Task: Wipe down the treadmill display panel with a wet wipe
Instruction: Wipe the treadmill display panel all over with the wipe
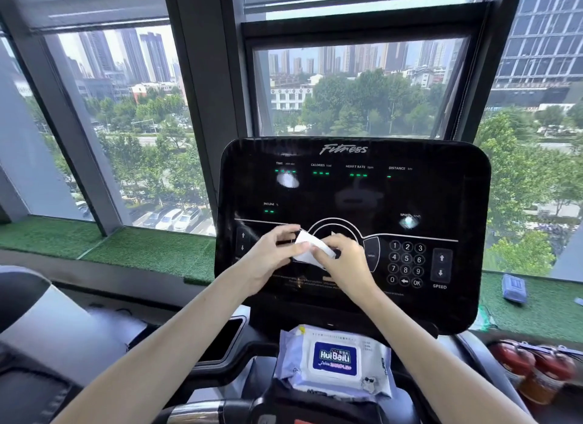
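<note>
Pinching a wet wipe (310, 250) in left hand (271, 256) and right hand (342, 262), seemingly unfolding it near the treadmill display panel (353, 196), not yet wiping its far white smudges (287, 180).

Bright daylight comes thru the windows (132, 123) straight ahead, so the scene is backlit & the sky is hazy, near blown out. The glossy black display panel (353, 190) shows two white glare spots, upper left & lower right, plus faint reflections mid-panel. Shadows are soft. Wide-angle lens bends the window frames at the edges. Left foreground is blurry; left hand (271, 256), right hand (344, 262) & wet wipe (310, 250) are slightly soft.
</note>
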A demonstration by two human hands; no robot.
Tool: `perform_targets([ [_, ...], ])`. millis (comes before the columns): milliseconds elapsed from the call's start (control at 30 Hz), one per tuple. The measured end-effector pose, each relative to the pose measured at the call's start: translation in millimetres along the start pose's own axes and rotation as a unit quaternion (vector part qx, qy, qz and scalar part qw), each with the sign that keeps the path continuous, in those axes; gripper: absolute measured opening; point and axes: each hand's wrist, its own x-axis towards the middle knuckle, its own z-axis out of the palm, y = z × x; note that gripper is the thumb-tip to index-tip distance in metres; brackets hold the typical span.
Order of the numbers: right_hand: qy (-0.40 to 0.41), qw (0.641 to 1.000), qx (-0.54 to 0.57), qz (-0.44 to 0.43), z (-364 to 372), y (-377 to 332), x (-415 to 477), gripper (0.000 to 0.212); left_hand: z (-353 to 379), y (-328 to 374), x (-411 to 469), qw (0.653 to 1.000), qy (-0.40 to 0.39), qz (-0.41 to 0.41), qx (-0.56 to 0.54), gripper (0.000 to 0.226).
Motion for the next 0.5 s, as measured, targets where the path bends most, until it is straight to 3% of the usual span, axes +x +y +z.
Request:
perform_targets([
  [67,-0.056,0.994,0.086,0.032,3.0,-5.0,0.9,0.02,0.4,-6.9,0.9,0.997,-0.016,-0.022,-0.066,0.033],
  [167,-0.064,0.985,0.137,0.082,10.2,-9.6,4.1,0.021,1.7,-16.1,7.8,0.984,0.024,-0.022,-0.175,0.016],
  [267,-0.01,0.999,0.005,0.039,14.7,-4.9,13.3,0.015,-8.4,-8.1,17.3,0.973,0.129,-0.019,-0.192,0.001],
  [333,0.043,0.987,-0.151,-0.039,12.7,-0.9,18.6,0.024,-30.4,8.0,33.1,0.962,0.253,0.024,-0.098,0.006],
  [400,0.082,0.957,-0.262,-0.09,9.6,1.8,22.9,0.027,-57.7,28.9,53.3,0.914,0.385,0.094,0.085,0.014],
  [500,0.091,0.919,-0.373,-0.091,8.9,4.5,26.6,0.04,-71.6,46.4,82.7,0.845,0.471,0.16,0.196,0.019],
])
